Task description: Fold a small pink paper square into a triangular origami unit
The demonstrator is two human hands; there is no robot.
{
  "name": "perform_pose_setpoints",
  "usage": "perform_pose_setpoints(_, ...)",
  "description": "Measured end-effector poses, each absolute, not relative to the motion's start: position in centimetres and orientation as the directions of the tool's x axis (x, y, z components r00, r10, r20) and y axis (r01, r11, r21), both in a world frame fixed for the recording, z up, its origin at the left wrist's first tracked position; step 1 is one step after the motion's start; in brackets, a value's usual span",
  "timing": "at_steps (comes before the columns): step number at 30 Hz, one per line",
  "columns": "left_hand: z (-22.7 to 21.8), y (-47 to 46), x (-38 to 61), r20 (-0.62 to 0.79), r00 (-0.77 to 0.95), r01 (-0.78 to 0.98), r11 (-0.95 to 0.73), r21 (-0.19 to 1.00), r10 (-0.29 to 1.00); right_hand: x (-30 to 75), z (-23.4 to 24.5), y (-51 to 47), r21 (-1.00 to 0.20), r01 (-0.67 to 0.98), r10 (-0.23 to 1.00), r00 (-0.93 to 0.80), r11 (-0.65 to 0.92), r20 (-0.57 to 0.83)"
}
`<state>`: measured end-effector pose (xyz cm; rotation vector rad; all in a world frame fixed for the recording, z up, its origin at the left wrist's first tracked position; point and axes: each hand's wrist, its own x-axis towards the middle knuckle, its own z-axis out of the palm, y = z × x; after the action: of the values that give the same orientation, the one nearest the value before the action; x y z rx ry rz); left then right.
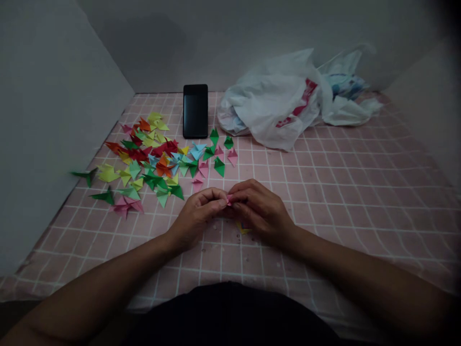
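Observation:
A small folded pink paper (229, 199) is pinched between my two hands, just above the pink checked cloth (345, 192). My left hand (200, 211) closes thumb and forefinger on its left side. From the other side my right hand (264, 209) grips it with bent fingers, which hide part of the paper. Beneath the right hand a yellow piece of paper (244, 227) shows, partly covered. Many folded paper figures in several colours lie to the left; a pink figure (197, 182) is the closest to my left hand.
A black phone (195, 113) stands upright at the back. To its right lies a crumpled white plastic bag (273, 101) with red print. The heap of paper figures (151, 154) spreads over the left side. Pale walls (46, 96) border the cloth-covered surface at the back and sides.

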<state>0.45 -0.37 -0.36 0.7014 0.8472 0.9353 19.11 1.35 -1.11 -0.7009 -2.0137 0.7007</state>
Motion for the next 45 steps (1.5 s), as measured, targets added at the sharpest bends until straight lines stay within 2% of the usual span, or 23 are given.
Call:
perform_pose_setpoints(21, -0.91, -0.36, 0.13, -0.305, 0.315, -0.341, 0.408, 0.847, 0.898, 19.08, -0.90, 1.13, -0.699, 0.225, 0.701, -0.481, 0.679, 0.526)
perform_pose_setpoints(28, -1.01, -0.39, 0.08, -0.293, 0.350, -0.294, 0.402, 0.867, 0.890, 19.14, -0.87, 1.16, -0.770, 0.214, 0.764, -0.435, 0.601, 0.476)
perform_pose_setpoints(36, -0.67, -0.26, 0.38, -0.336, 0.294, -0.297, 0.420, 0.858, 0.895, 19.27, -0.84, 1.38, -0.872, 0.156, 0.833, -0.410, 0.464, 0.371)
perform_pose_setpoints(45, -0.90, -0.26, 0.14, -0.332, 0.327, -0.276, 0.425, 0.862, 0.885, 19.26, -0.85, 1.54, -0.860, 0.137, 0.811, -0.430, 0.492, 0.396)
